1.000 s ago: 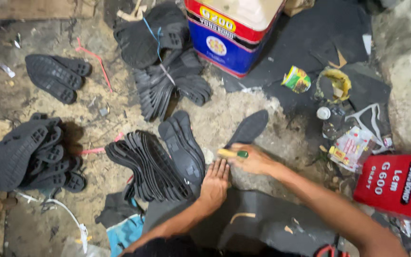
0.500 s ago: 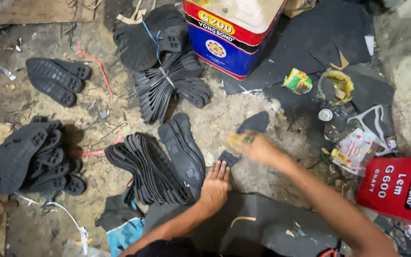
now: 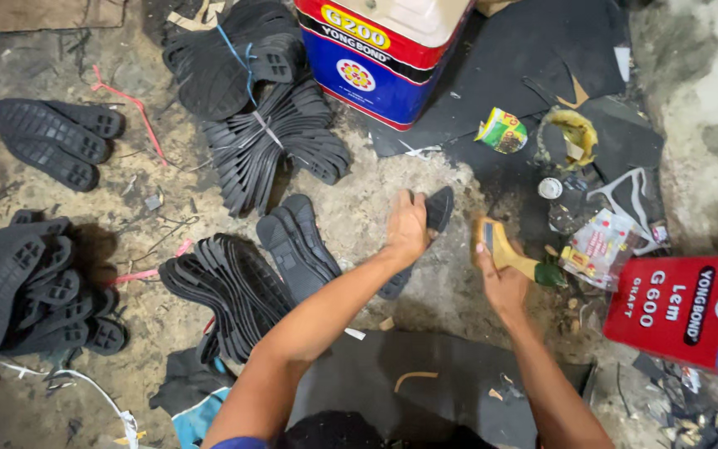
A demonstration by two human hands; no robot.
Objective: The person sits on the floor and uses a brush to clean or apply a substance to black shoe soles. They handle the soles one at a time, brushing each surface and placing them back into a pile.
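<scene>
My left hand [image 3: 405, 229] grips a black shoe sole [image 3: 437, 209] and holds it up off the ground near the middle. My right hand [image 3: 502, 281] is closed on a yellow-handled brush [image 3: 504, 247] with a green end, just right of the sole. A fanned row of black soles [image 3: 230, 287] lies below left of my left hand, with two more soles [image 3: 292, 243] beside it. A dark mat [image 3: 425, 384] lies in front of me.
A big blue, red and white tin [image 3: 380, 58] stands at the top. A red tin [image 3: 691, 312] sits at right. Bundles of black soles [image 3: 268, 141] lie above, more piles of soles [image 3: 22, 287] at left. A small can [image 3: 500, 130] and scraps litter the right.
My left hand left the ground and picked up the black sole. My right hand moved right and lifted the brush beside it.
</scene>
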